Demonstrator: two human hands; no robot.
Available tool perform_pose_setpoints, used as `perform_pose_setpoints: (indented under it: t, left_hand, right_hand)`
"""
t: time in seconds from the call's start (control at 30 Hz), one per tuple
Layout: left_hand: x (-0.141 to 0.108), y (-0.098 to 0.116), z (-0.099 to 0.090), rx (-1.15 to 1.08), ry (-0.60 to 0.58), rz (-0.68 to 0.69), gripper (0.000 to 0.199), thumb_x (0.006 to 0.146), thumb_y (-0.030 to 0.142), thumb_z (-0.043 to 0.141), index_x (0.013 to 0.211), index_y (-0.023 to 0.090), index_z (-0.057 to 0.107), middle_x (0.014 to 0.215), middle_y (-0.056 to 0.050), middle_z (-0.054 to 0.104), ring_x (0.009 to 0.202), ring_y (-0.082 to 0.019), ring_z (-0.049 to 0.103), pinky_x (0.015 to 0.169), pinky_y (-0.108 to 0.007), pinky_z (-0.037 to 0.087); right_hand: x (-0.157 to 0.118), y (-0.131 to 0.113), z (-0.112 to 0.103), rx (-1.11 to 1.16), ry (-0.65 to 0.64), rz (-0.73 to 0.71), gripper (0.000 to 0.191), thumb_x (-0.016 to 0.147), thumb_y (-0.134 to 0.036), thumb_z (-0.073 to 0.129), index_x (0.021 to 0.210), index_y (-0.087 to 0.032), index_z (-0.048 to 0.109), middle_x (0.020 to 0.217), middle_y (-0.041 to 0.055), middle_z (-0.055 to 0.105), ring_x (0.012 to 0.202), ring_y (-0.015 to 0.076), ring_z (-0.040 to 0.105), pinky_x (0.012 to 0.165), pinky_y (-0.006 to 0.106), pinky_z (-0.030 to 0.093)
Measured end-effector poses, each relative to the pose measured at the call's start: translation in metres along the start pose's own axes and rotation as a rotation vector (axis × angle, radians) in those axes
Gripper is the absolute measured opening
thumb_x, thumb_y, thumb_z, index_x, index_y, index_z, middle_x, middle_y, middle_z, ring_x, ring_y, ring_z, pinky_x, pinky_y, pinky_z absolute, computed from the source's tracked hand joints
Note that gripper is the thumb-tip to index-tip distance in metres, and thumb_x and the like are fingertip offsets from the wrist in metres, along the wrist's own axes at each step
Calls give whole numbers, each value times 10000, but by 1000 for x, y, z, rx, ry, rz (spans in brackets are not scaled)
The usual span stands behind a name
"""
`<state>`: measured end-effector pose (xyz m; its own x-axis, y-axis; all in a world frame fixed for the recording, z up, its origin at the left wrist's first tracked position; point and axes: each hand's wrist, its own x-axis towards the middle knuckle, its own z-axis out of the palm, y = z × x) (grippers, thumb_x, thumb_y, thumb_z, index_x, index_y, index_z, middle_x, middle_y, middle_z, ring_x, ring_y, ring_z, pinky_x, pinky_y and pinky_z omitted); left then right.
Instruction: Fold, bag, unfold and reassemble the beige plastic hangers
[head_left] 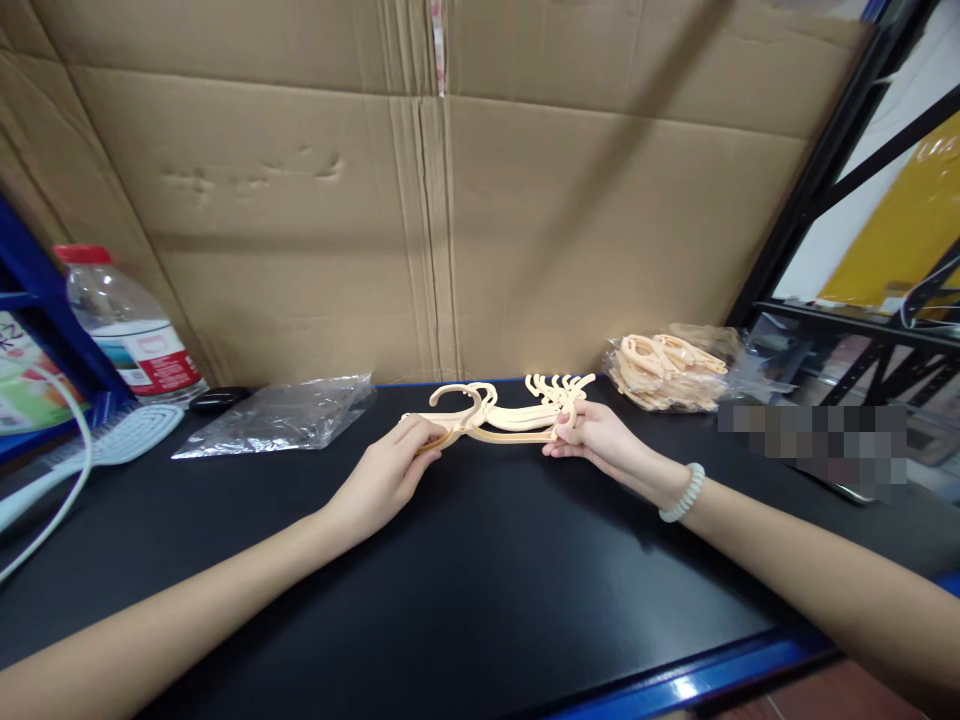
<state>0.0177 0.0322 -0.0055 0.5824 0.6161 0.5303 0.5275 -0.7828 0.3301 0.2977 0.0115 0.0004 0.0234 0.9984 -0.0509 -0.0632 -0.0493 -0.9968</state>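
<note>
My left hand [386, 468] is closed on the left shoulder of a cream clothes hanger [506, 437], near the base of its hook. The hanger's other end is pinched between the thumb and fingers of my right hand [604, 438]. Behind it lie several more cream hangers [525, 417], their hooks bunched at the middle and at the right. My fingers and the front hanger cover part of them. Whether the right fingers also touch the hooks behind, I cannot tell.
On the black table [480, 600], a clear plastic bag [281, 415] lies left and a bag of cream hangers [667, 368] lies right. A bottle [131, 320], a black object [217, 399] and a pale hairbrush [139, 436] are at far left. Cardboard [300, 200] stands behind.
</note>
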Motion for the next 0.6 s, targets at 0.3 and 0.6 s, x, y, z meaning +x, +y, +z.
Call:
perform_pose_setpoints:
  t: [0.3,0.6]
  left_hand:
    - [1,0,0,19,9,8,136,929,164,394,952,213,519,947,-39,560,865,-178,559,787,-319,473]
    - [1,1,-1,19,18,22,166,932,186,388,968,207,549,947,-49,580,867,-184,566,791,-327,483]
  right_hand:
    - [3,6,-1,6,33,-49,199,629,-40,607,716,-168,482,598,-19,607,536,145,672,567,252,571]
    - [4,9,-1,8,43,-113,205,609,-89,659,701,-169,494,593,-16,610,522,149,663,562,274,575]
